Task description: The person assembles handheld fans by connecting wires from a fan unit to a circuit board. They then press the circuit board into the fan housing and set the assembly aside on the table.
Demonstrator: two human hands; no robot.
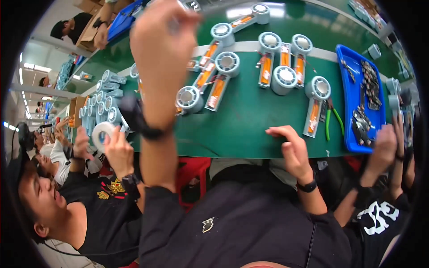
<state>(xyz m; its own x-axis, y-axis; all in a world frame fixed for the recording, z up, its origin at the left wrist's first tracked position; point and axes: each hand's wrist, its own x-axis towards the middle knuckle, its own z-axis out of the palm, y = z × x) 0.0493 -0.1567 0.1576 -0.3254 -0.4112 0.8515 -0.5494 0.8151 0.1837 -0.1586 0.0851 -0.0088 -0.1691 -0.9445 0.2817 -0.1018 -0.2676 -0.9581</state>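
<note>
My left hand [163, 67] is raised above the left part of the green table [250, 129], smeared by motion. Its fingers are curled in; whatever they may hold cannot be made out. Low over the table's near edge, my right hand [292, 152] is open and empty, thumb and fingers apart. Nearest to it lies a light-blue handheld fan body [318, 88], its handle uncovered with an orange part inside. Several similar bodies lie farther back, among them one with a round head [284, 77] in the middle and another [189, 97] beside my left forearm.
Green-handled pliers [328, 125] lie beside a blue tray [346, 100] of small dark parts on the right. More light-blue bodies [102, 100] stand clustered at left. A person there holds a white tape roll [97, 137]; another person's hand [384, 145] is by the tray.
</note>
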